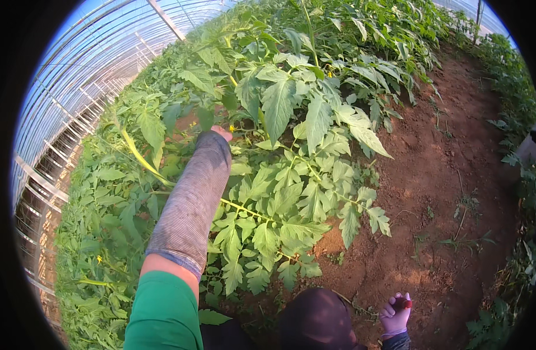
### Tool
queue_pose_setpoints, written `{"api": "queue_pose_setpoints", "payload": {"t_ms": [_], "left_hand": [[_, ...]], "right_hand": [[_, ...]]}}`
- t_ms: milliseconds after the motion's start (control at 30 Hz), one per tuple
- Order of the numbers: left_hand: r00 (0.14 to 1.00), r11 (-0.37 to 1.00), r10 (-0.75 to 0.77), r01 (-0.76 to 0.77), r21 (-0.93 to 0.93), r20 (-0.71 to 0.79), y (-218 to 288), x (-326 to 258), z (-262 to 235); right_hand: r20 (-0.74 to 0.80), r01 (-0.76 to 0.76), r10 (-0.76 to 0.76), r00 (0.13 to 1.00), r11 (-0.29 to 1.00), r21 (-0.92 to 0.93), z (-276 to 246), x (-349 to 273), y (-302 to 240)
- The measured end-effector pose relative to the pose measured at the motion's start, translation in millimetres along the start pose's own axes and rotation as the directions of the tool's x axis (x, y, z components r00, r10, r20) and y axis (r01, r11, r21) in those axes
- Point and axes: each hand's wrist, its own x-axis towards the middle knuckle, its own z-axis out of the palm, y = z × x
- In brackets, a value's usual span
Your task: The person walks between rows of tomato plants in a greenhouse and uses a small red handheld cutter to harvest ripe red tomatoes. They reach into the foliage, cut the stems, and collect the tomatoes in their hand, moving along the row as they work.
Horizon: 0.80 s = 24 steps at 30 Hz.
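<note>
My left arm, in a grey striped sleeve cover [192, 204] over a green sleeve [166, 312], stretches forward into a leafy tomato plant [279, 108]. Only the back edge of my left hand [222, 133] shows among the leaves; its fingers are hidden, so what they touch cannot be seen. A small yellow flower [232, 128] is right beside it. Low on the right, over the soil, my right hand [394, 319] is closed round a small dark object with a red end [405, 304]. Its kind cannot be made out.
My dark-clad knee [314, 318] shows at the lower edge. Bare brown soil [419, 192] forms a path on the right, with small weeds [466, 239]. More plants [515, 87] border its far side. The greenhouse frame [75, 111] curves along the left.
</note>
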Motion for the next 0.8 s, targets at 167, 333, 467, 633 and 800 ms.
{"api": "queue_pose_setpoints", "payload": {"t_ms": [167, 333, 467, 633, 800], "left_hand": [[0.982, 0.984, -0.119, 0.097, -0.152, -0.148, 20, -21, -17], [0.878, 0.434, 0.423, 0.020, -0.901, 0.223, 50, -149, -60], [0.138, 0.281, 0.957, -0.222, -0.934, 0.255, -19, -295, -98], [0.573, 0.820, 0.382, -0.572, 0.021, 0.725, -187, -358, -59], [0.760, 0.935, 0.004, -0.234, 0.268, 0.650, -237, -345, -62]], "right_hand": [[0.016, -0.015, 0.016, 1.000, 0.999, -0.029, 18, 3, 12], [0.173, -0.076, 0.072, 0.982, 0.997, 0.013, 70, 15, 35], [0.305, -0.151, 0.149, 0.941, 0.988, -0.015, 156, 22, 88], [0.356, -0.431, 0.476, 0.804, 0.880, -0.202, 239, 3, 215], [0.406, -0.710, 0.731, 0.548, 0.663, -0.236, 246, -15, 354]]}}
